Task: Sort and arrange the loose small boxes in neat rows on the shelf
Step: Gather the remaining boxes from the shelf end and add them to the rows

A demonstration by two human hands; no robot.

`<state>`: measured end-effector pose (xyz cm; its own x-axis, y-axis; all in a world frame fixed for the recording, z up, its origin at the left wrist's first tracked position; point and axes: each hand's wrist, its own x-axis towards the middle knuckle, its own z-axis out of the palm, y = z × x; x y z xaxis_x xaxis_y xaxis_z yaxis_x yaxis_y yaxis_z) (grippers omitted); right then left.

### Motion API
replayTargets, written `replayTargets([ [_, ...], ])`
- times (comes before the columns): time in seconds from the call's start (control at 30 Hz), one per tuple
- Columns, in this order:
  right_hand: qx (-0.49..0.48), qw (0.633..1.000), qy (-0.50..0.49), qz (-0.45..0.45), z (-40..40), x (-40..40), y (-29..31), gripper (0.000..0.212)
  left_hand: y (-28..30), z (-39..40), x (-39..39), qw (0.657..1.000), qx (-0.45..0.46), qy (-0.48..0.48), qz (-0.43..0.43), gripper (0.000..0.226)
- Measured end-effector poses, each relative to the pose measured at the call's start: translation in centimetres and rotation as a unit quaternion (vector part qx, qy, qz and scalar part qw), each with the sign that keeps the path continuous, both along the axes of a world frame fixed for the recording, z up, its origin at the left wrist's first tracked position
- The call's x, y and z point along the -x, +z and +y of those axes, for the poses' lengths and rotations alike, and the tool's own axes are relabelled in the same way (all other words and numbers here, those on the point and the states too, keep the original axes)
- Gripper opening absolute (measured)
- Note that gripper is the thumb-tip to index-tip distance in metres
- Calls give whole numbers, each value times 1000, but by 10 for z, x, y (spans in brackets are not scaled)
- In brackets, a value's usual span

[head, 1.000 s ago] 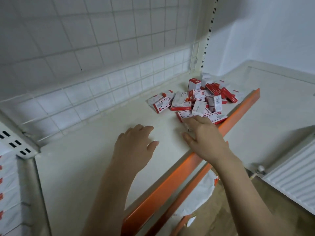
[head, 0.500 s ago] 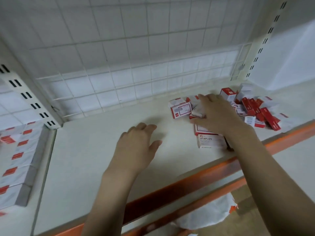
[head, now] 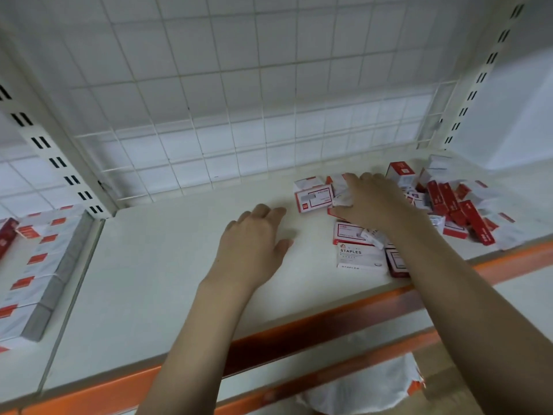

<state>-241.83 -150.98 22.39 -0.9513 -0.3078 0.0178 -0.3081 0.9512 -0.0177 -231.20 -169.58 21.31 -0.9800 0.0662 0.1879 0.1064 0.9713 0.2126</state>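
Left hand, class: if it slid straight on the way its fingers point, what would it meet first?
Probably the white-and-red box at the pile's left edge; the left hand lies flat on bare shelf short of it, though depth is uncertain.

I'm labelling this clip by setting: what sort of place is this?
Probably a stationery shop or its stockroom: a cream metal display shelf with an orange front edge, a white wire-grid back panel between slotted uprights, and a heap of small red-and-white staple boxes.

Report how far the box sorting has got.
Barely begun. Done: no row stands on this shelf yet; the neat rows lie in the bay to the left. In hand: the right hand reaches into the loose pile; the left hand rests flat, empty. Left: nearly every box, including the STAPLES box.
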Motion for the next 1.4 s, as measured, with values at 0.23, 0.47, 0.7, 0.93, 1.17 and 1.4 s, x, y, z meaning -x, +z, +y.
replayTargets([
  [0.23, 40, 997, 32, 55, 6, -12, 10, 73, -5, 20, 46, 999, 40, -3, -8, 57],
  [0.47, 127, 986, 34, 104, 28, -57, 14, 71, -15, 36, 83, 999, 35, -20, -10, 62],
  [0.7, 210, 971, 42, 105, 50, -85, 3, 71, -23, 48, 96, 996, 85, -22, 20, 45],
  [0.93, 266, 960, 50, 65, 53, -90, -10, 82, -21, 45, 90, 997, 65, -23, 39, 44],
  [1.17, 309, 949, 45, 46, 37, -88, -13, 84, -2, 21, 42, 993, -26, 26, 113, 37],
  [1.4, 323, 940, 94, 58, 7, -91, -19, 80, 1, -2, -40, 979, -103, 93, 149, 60],
])
